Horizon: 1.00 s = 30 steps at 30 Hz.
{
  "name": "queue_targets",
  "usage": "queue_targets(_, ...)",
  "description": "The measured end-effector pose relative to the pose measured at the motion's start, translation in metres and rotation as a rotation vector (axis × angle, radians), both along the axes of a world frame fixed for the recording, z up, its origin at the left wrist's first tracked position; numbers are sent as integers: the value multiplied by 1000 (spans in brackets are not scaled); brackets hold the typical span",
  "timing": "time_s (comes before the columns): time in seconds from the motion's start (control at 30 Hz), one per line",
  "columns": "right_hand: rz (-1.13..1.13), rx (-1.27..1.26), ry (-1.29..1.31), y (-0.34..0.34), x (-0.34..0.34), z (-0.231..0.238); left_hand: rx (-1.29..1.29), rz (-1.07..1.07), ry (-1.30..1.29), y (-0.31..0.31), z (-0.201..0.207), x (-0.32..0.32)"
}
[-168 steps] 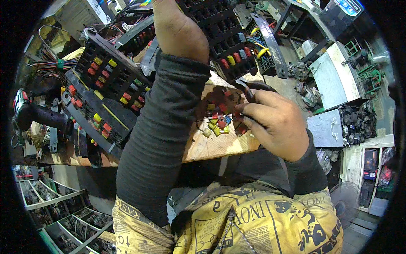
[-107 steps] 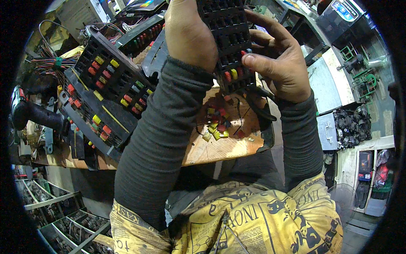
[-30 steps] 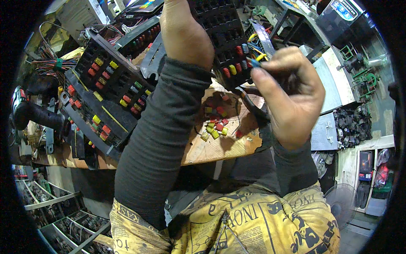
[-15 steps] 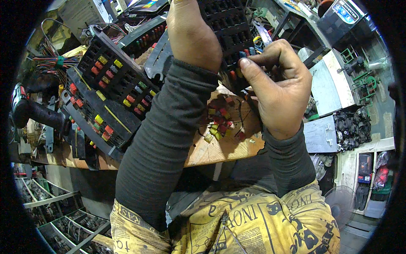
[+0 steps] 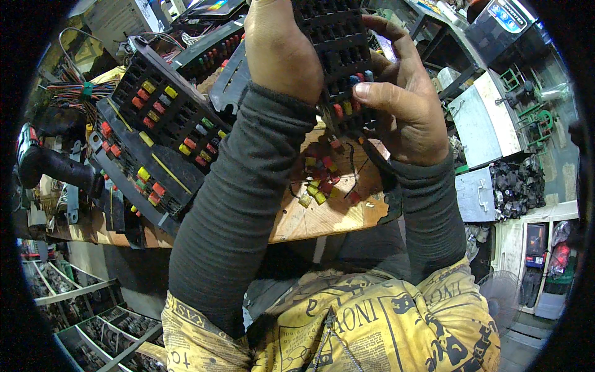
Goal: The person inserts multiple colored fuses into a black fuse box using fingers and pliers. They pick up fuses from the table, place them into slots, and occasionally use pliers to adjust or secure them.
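A black fuse box (image 5: 339, 57), tilted up in front of me, has rows of mostly bare slots and a few blue, red and yellow fuses near its lower end. My left hand (image 5: 280, 53) holds it from the left; the fingertips are cut off by the upper edge of the view. My right hand (image 5: 412, 115) grips its right side, thumb on the front beside the blue fuses and fingers reaching round behind. Below it, several loose red and yellow blade fuses (image 5: 320, 186) lie in a pile on the wooden tabletop (image 5: 310, 226).
Left of my arm sits a larger black fuse box (image 5: 176, 102) with many coloured fuses. Near it are a black-handled tool (image 5: 59, 168) and a bundle of wires (image 5: 83, 93). A metal case (image 5: 474, 195) and a fan (image 5: 499, 297) stand at the right.
My right hand has gone from a pinch by the lower fuses to a grip around the fuse box's right side. The box has shifted slightly; my left hand stays nearly in place.
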State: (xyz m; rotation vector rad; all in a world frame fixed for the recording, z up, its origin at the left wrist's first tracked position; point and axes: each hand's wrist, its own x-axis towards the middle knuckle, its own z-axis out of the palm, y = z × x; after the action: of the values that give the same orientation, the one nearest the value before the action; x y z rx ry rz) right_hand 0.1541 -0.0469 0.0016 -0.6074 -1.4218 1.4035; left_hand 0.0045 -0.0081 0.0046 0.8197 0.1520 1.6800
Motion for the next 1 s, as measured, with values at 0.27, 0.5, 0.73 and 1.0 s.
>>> queue_targets(0.27,38,50,164,4,-3,-16,12,-105,34,-8,0,2)
queue_targets(0.5,37,61,200,5,-1,-24,19,-1,31,-3,2,4)
queue_targets(0.73,23,95,212,4,-2,-29,-24,-55,7,-14,4,3)
queue_targets(1.0,1,93,204,4,-3,-29,-42,90,140,-12,7,4)
